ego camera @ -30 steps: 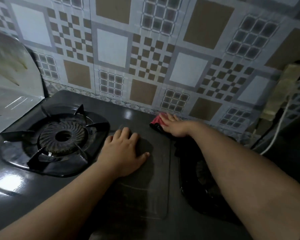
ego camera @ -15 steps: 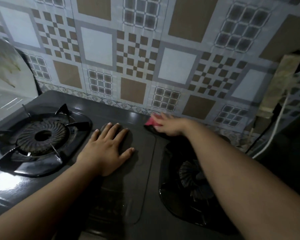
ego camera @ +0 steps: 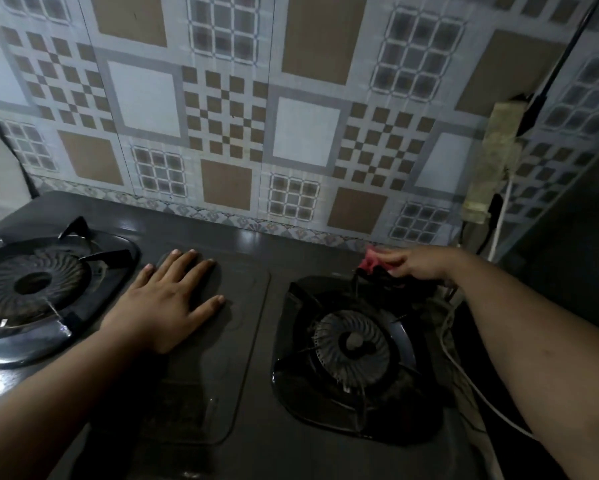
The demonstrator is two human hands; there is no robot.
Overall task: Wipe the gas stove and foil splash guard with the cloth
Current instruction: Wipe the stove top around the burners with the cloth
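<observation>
Gas stove [ego camera: 256, 393], dark, two burners. Left hand [ego camera: 168, 299] is laid flat, fingers spread, on the centre panel. Red-and-dark cloth [ego camera: 372, 265] is pressed by the right hand [ego camera: 421, 263] at the rear edge, behind the right burner [ego camera: 351, 346]. Patterned tile wall [ego camera: 291, 98] is seen behind.

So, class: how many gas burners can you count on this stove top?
2. The left burner sits at the frame's left edge, beside the flat left hand. The right burner sits in front of the right hand pressing the cloth. None seem hidden.
</observation>
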